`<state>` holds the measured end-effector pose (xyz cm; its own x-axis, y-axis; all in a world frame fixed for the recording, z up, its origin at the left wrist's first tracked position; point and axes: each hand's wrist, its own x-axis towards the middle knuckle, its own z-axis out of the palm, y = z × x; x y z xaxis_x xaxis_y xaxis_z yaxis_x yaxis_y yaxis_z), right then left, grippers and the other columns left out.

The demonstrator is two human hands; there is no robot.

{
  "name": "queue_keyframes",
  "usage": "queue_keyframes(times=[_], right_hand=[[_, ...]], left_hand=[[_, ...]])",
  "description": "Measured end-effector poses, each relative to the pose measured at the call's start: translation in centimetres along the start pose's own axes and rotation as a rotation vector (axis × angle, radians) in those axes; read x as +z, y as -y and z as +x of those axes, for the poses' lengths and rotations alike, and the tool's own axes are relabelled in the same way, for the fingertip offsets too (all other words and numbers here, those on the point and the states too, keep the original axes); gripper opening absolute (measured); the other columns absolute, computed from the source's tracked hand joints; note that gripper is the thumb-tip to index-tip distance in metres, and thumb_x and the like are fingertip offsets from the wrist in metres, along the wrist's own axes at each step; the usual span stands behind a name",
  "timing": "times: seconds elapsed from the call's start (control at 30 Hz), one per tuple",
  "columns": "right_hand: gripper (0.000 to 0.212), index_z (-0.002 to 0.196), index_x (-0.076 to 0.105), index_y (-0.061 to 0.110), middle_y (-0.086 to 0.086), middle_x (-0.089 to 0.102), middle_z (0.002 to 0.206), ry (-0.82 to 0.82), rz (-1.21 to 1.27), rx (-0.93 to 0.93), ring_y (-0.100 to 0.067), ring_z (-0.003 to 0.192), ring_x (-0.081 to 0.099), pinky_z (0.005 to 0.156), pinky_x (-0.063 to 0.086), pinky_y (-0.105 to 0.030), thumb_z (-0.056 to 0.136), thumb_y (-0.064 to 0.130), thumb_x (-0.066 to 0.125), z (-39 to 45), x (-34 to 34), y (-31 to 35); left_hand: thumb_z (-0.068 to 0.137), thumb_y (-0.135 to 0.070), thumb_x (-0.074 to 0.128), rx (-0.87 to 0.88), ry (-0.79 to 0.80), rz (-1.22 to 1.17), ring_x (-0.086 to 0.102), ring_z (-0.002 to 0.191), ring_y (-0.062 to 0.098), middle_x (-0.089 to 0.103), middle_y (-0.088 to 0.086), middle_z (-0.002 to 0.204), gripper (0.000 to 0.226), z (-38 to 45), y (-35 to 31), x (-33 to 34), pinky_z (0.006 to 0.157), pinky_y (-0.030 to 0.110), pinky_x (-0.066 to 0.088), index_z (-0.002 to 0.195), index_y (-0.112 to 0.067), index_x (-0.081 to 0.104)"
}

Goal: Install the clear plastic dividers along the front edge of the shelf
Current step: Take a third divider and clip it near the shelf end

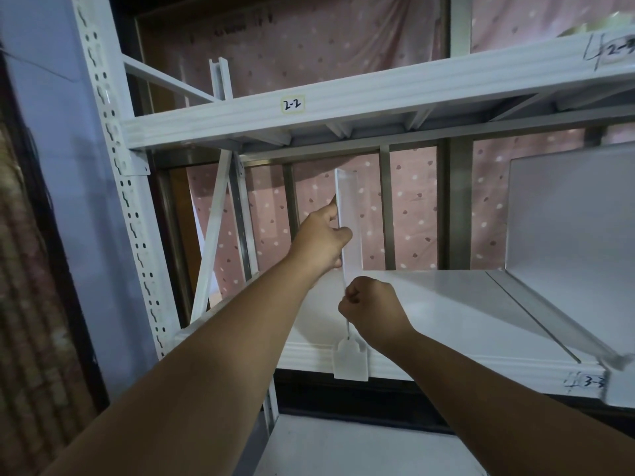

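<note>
Mid-install on this one: a clear plastic divider point(347, 228) is standing on edge on the white shelf point(446, 304), running front to back, with its white clip end point(349, 361) hanging over the shelf's front lip point(446, 367) at about 6 o'clock from the panel. The left hand point(321, 240) is up at the back half of the divider, at about 9 o'clock from it, index finger pointing up along the panel's edge and the rest of the fingers curled around it to steady it upright. The right hand point(372, 309) sits lower, just above the clip, closed into a loose fist and apparently pinching the divider's thin near edge between thumb and fingers, though the exact contact is hard to make out. Over at 3 o'clock another divider point(563, 324) already runs front to back, ending at the lip near the handwritten label point(589, 382). So I'd say the step in hand is seating this divider's clip onto the front edge. Next move probably calls for keeping the panel square and vertical with the left hand while the right pushes the clip end down and back until it grips the lip. If it goes in tilted, the thin plastic could flex or pop off.
</note>
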<state>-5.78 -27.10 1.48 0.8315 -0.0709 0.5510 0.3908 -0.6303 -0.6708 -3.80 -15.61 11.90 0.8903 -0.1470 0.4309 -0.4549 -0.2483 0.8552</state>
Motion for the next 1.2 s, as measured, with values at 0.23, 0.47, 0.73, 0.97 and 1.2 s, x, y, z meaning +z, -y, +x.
queue_keyframes(times=[0.23, 0.47, 0.73, 0.97, 1.2], right_hand=[[0.013, 0.071, 0.059, -0.001, -0.014, 0.062, 0.065, -0.016, -0.037, -0.019, -0.014, 0.049, 0.045, 0.045, 0.035, -0.021, 0.079, 0.009, 0.062, 0.1, 0.3, -0.4], [0.015, 0.072, 0.062, 0.008, -0.004, 0.063, 0.065, -0.028, -0.009, -0.018, -0.010, 0.053, 0.049, 0.052, 0.038, -0.022, 0.083, 0.015, 0.067, -0.3, 0.2, -0.8], [0.017, 0.077, 0.066, 0.015, 0.002, 0.066, 0.071, -0.006, -0.004, -0.029, -0.012, 0.066, 0.061, 0.061, 0.043, -0.021, 0.085, 0.029, 0.071, -0.4, -0.8, -1.5], [0.023, 0.091, 0.063, 0.024, 0.014, 0.059, 0.080, 0.082, -0.041, -0.020, -0.009, 0.078, 0.060, 0.070, 0.045, -0.019, 0.082, 0.041, 0.076, -0.8, -2.1, -3.1], [0.046, 0.117, 0.067, 0.024, 0.007, 0.068, 0.110, 0.289, -0.359, -0.097, -0.011, 0.096, 0.061, 0.080, 0.047, -0.022, 0.081, 0.053, 0.073, -4.5, -4.2, -6.4]], left_hand=[[0.104, -0.009, 0.057, 0.009, -0.020, 0.046, 0.078, 0.101, 0.035, 0.078, 0.006, 0.115, 0.048, -0.1, 0.5, 0.3, 0.090, 0.054, 0.066, 0.146, -0.030, 0.059], [0.099, -0.007, 0.063, -0.004, -0.074, 0.149, 0.077, 0.099, 0.040, 0.079, 0.015, 0.112, 0.037, -1.1, 0.7, 0.7, 0.092, 0.057, 0.064, 0.134, -0.014, 0.069], [0.096, -0.021, 0.072, -0.036, -0.050, 0.263, 0.073, 0.100, 0.026, 0.078, 0.006, 0.110, 0.023, -3.1, 3.5, 1.4, 0.094, 0.041, 0.062, 0.117, -0.011, 0.075], [0.099, -0.061, 0.058, 0.007, -0.012, 0.258, 0.061, 0.134, 0.024, 0.065, 0.002, 0.147, 0.064, -4.7, 4.8, 0.0, 0.113, 0.052, 0.052, 0.150, -0.021, 0.059], [0.087, -0.056, 0.080, -0.046, 0.139, 0.500, 0.060, 0.128, 0.010, 0.063, -0.009, 0.142, 0.075, -8.9, 12.3, -2.0, 0.112, 0.034, 0.049, 0.150, -0.023, 0.058]])
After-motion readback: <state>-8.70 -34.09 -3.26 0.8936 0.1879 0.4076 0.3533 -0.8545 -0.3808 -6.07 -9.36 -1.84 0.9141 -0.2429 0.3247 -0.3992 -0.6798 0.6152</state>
